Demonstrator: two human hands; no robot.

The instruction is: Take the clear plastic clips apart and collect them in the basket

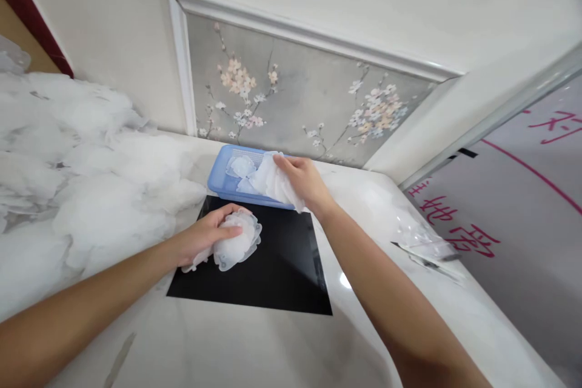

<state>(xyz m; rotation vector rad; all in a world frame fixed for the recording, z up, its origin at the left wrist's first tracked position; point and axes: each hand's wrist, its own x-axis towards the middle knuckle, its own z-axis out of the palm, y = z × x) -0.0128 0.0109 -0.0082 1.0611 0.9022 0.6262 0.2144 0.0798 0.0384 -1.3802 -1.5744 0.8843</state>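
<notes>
My left hand [213, 231] is closed around a bunch of thin, white, translucent petal-shaped pieces [238, 242], low over a black mat [282, 260]. Their edges are scalloped, and a few stick out beneath the palm. Farther back, my right hand [304, 182] pinches a fanned stack of similar white pieces [275, 182] at the right end of a blue plastic basket [217, 177]. Several more pieces lie in the basket's left part. The right fingertips are partly hidden behind the stack.
A large heap of white translucent pieces [91, 170] covers the table's left side. Clear plastic bags [422, 230] lie at the right. A framed floral panel [295, 91] is on the wall behind, and a whiteboard with red writing [513, 194] stands right of the marble-patterned table [218, 351].
</notes>
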